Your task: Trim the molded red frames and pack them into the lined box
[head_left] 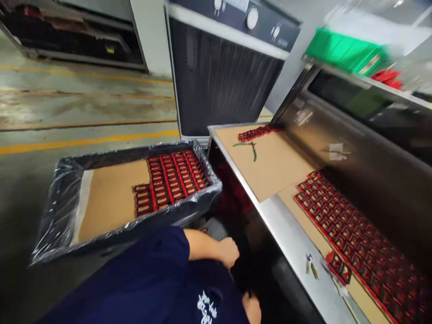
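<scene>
My left hand (pixel 230 252) is low in the middle, in front of my navy shirt, its fingers curled in and their inner side hidden. Below it, my right hand (pixel 252 308) shows only in part at the bottom edge; its fingers are blurred against a dark area. Left of me, red-and-black parts (pixel 175 177) stand in rows on brown board in a plastic-lined bin (pixel 135 225). To the right, many similar parts (pixel 351 234) cover a board on a metal bench (pixel 286 234). A small separate piece (pixel 338 267) lies near the bench's front edge.
Green-handled pliers (pixel 251 145) and a strip of red parts (pixel 258 132) lie on the bench's far board (pixel 266 166). Small cutters (pixel 311 265) and a thin tool (pixel 344 292) are nearer. A dark cabinet (pixel 222 72) stands beyond; a green bin (pixel 347 51) sits above.
</scene>
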The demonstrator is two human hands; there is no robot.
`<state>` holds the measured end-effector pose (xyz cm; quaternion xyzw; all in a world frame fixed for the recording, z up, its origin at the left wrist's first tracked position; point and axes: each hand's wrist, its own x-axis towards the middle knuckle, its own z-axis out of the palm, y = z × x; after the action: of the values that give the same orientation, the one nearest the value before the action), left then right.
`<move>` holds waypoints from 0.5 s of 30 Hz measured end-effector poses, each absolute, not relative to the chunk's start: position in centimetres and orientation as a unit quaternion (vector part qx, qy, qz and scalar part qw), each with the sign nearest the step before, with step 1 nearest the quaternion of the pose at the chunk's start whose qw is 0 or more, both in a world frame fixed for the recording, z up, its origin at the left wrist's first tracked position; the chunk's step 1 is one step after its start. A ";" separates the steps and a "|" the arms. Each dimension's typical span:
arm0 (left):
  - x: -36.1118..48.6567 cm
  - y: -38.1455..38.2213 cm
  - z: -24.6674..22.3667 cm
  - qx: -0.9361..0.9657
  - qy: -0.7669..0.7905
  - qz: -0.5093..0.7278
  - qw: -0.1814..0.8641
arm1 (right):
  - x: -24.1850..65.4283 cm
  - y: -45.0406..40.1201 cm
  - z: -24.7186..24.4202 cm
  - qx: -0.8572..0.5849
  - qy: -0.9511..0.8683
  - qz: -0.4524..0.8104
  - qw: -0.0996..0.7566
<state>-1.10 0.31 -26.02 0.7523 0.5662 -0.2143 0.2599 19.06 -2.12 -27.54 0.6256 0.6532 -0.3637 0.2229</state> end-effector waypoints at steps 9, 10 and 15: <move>-1.2 -2.1 -24.2 0.770 0.557 -0.185 0.252 | 19.9 -4.6 -29.0 0.705 0.554 -0.396 0.199; -1.1 -2.0 -24.1 0.771 0.553 -0.190 0.251 | 20.0 -4.8 -29.1 0.711 0.547 -0.400 0.190; -1.1 -1.3 -24.6 0.773 0.545 -0.203 0.252 | 20.2 -4.8 -29.9 0.720 0.529 -0.415 0.175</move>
<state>-1.06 -1.33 -24.60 0.7735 0.5450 -0.2025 0.2525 20.15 -4.85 -29.90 0.7195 0.5285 -0.4152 0.1748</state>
